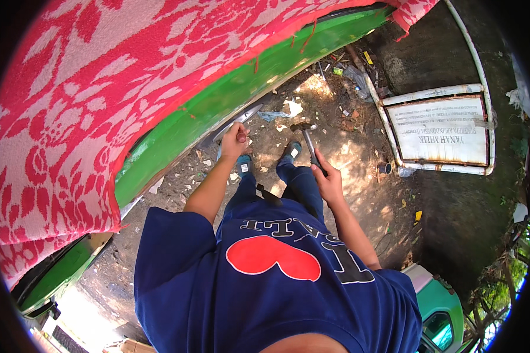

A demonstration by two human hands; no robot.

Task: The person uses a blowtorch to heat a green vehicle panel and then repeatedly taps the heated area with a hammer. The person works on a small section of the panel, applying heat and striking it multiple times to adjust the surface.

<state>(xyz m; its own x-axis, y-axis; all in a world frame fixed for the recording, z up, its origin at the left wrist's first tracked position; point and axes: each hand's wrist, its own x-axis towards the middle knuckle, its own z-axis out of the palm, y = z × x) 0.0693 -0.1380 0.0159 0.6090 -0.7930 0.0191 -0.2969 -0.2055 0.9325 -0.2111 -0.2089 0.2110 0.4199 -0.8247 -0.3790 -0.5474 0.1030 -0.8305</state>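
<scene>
1. A red-and-pale patterned cloth point(70, 117) is draping over a green panel point(200, 112), with loose threads hanging from its lower edge.
2. The left hand point(234, 140) is reaching forward by the panel's lower edge, its fingers curling inward; I cannot tell whether they are gripping anything.
3. A grey strip point(251, 112) is showing just beyond that hand; whether the two are touching, I cannot tell.
4. The person is wearing a blue shirt point(188, 282) with a red heart and is standing on dirt ground, where pale scraps point(294, 107) are lying.
5. The hammer point(310, 143) is pointing head-forward, to the right of the left hand and well apart from it.
6. The right hand point(330, 183) is grasping the rear of its handle, fingers wrapping around it.
7. A white sign point(439, 150) is sitting in a rust-marked pipe frame point(388, 132) at the right.
</scene>
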